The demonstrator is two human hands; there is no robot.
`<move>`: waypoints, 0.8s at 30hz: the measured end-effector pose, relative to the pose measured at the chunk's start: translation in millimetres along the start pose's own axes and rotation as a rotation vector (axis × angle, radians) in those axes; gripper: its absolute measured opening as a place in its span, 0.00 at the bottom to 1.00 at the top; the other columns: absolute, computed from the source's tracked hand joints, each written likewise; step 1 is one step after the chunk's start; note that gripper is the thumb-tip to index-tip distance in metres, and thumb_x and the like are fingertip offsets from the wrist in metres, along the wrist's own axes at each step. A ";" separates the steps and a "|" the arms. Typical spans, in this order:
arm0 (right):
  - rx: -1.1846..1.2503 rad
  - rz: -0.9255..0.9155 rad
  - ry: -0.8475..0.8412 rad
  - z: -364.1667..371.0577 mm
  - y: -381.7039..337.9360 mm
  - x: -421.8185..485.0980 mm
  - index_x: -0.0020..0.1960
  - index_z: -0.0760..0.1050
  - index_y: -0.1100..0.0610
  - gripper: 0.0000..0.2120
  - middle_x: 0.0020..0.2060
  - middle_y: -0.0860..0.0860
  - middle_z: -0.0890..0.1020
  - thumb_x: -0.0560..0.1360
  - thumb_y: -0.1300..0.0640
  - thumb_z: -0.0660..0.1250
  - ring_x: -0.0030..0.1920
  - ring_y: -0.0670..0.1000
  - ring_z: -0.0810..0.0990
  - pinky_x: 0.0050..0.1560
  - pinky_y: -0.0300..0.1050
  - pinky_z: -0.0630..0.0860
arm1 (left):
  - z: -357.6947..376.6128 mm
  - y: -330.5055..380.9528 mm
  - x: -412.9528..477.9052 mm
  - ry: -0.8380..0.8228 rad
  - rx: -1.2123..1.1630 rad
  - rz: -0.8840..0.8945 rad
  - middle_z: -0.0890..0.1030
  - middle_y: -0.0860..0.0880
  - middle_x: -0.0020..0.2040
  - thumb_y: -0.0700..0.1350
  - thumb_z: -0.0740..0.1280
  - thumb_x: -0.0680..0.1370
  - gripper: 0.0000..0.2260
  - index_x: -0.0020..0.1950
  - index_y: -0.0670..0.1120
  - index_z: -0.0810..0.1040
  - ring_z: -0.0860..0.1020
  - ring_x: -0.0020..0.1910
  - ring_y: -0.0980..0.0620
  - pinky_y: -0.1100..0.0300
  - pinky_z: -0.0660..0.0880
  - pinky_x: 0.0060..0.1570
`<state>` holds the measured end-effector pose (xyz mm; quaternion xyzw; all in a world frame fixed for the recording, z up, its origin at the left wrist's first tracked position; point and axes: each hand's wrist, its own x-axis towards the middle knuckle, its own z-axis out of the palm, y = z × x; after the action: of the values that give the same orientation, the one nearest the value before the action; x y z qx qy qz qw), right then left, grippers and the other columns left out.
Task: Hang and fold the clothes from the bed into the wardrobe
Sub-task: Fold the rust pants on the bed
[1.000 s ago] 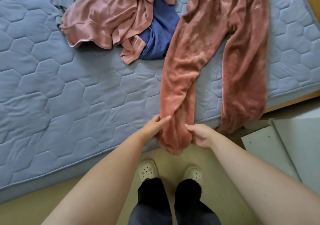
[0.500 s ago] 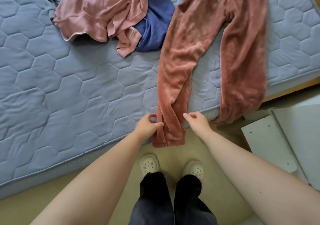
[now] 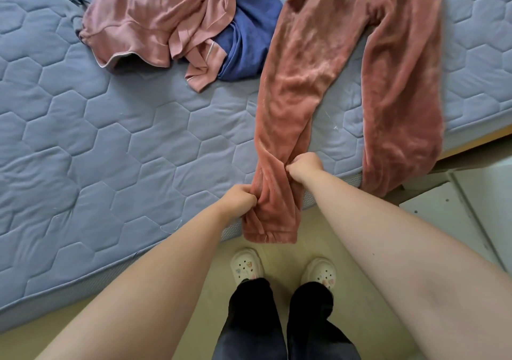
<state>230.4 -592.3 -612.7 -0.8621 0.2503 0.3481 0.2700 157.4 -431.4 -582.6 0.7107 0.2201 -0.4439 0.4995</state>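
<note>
Fuzzy salmon-pink trousers [image 3: 327, 63] lie spread on the blue quilted mattress [image 3: 97, 143], both leg ends hanging over the near edge. My left hand [image 3: 239, 199] grips the left side of the nearer leg close to its cuff. My right hand [image 3: 304, 166] grips the right side of the same leg, a bit higher up. The cuff dangles below my hands over the floor. A crumpled pink top [image 3: 155, 24] and a dark blue garment [image 3: 249, 33] lie heaped further back on the mattress.
My feet in white clogs [image 3: 246, 267] stand on a yellowish floor close to the bed edge. White flat panels [image 3: 471, 215] lie on the floor at the right. A wooden bed frame edge [image 3: 476, 141] shows at the right.
Both hands have closed on the trouser leg. My right hand has moved up the leg onto the mattress edge, and the leg is now bunched between my hands.
</note>
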 end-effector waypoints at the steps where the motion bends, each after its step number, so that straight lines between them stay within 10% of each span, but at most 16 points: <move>1: 0.033 -0.005 0.011 -3.5 0.7 -3.1 0.40 0.76 0.60 0.07 0.42 0.58 0.79 0.72 0.57 0.64 0.43 0.55 0.77 0.42 0.41 0.68 | -1.7 -1.9 -0.4 0.014 -0.003 -0.018 0.78 0.43 0.25 0.31 0.52 0.72 0.17 0.39 0.46 0.78 0.77 0.24 0.48 0.67 0.62 0.21; 3: 0.114 0.004 0.078 -14.9 7.9 -9.7 0.37 0.75 0.60 0.07 0.41 0.61 0.77 0.73 0.61 0.62 0.44 0.57 0.75 0.42 0.44 0.67 | -5.4 -8.3 -0.1 0.084 -0.052 -0.061 0.79 0.38 0.30 0.32 0.52 0.72 0.17 0.41 0.45 0.79 0.77 0.21 0.47 0.68 0.62 0.20; 7: 0.047 0.155 0.172 -35.8 51.6 -14.0 0.62 0.74 0.69 0.17 0.61 0.64 0.77 0.81 0.61 0.53 0.62 0.61 0.75 0.54 0.44 0.69 | -13.9 -18.6 1.2 0.236 -0.093 -0.140 0.77 0.40 0.29 0.32 0.52 0.74 0.16 0.37 0.44 0.76 0.75 0.18 0.49 0.67 0.63 0.20; 12: 0.260 0.048 0.265 -31.6 59.4 -29.5 0.48 0.78 0.63 0.09 0.45 0.59 0.79 0.77 0.60 0.60 0.49 0.58 0.76 0.44 0.45 0.67 | -6.9 -3.8 4.8 0.271 0.384 -0.019 0.79 0.46 0.37 0.41 0.60 0.74 0.07 0.41 0.47 0.78 0.78 0.39 0.44 0.57 0.75 0.38; 16: 0.466 0.022 0.152 -30.2 35.6 -24.0 0.56 0.75 0.64 0.15 0.48 0.55 0.80 0.75 0.55 0.69 0.49 0.54 0.77 0.48 0.44 0.71 | 2.4 10.9 13.3 0.378 0.110 0.063 0.79 0.50 0.47 0.45 0.68 0.74 0.11 0.55 0.48 0.76 0.77 0.48 0.49 0.58 0.72 0.48; 21: 1.067 0.193 -0.305 -41.6 24.0 -27.1 0.57 0.76 0.59 0.10 0.39 0.54 0.85 0.80 0.55 0.62 0.38 0.51 0.84 0.36 0.44 0.81 | 8.1 12.7 14.6 0.036 -0.524 -0.048 0.82 0.44 0.49 0.36 0.62 0.79 0.09 0.57 0.41 0.78 0.79 0.48 0.48 0.56 0.76 0.51; 24: 0.533 0.264 -0.135 -37.9 49.9 -26.6 0.60 0.77 0.62 0.12 0.51 0.58 0.83 0.79 0.59 0.62 0.53 0.57 0.82 0.49 0.45 0.78 | 4.8 -2.0 16.2 0.149 -0.453 -0.059 0.82 0.45 0.48 0.45 0.64 0.80 0.06 0.52 0.45 0.80 0.80 0.50 0.47 0.54 0.76 0.52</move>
<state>200.2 -646.4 -584.5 -0.6960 0.4240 0.3587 0.4551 162.2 -437.1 -597.9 0.6047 0.3711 -0.3439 0.6151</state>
